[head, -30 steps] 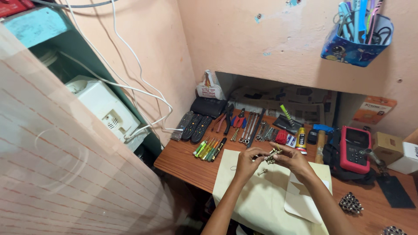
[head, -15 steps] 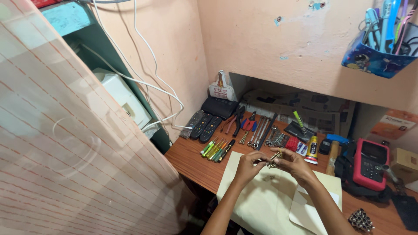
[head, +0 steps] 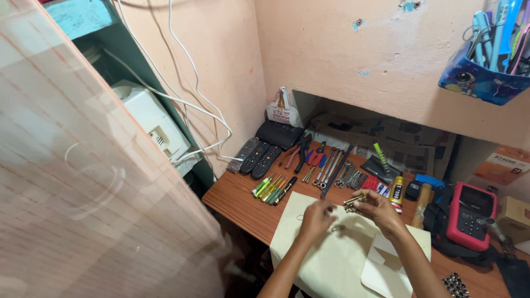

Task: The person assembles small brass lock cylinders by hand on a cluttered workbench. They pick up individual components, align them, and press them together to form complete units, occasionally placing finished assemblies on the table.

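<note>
Head camera looks down at a small bunch of brass metal parts (head: 353,201), maybe keys or little fittings, too small to tell for sure. It sits up in the air just over a cream cloth (head: 331,259), held in the right hand (head: 381,212). The right hand's grip is pinched tight on the bunch. The left hand (head: 316,219) is just beside it with fingers curled in, and it may be pinching a tiny piece, but I cannot tell if it holds anything. One small metal bit (head: 338,227) lies on the cloth between the two hands.

It looks like the work on the bunch is in the middle. One piece lies apart on the cloth, and the rest is in the hand, not put down. How many pieces are done cannot be seen.

The cloth lies on a brown wooden counter (head: 237,198). Behind the hands are rows of tools: green and yellow markers (head: 271,189), pliers with red handles (head: 309,157), shiny wrenches (head: 330,168), and a yellow glue tube (head: 396,194). Dark remote controls (head: 255,157) lie at the back left. A red meter (head: 468,216) rests on the far right, well apart from the hands. More small metal pieces (head: 455,284) sit near the bottom right edge. A white box (head: 148,122) with white cables sits on a shelf to the left. A blue holder (head: 483,77) full of pens hangs on the pink wall
</note>
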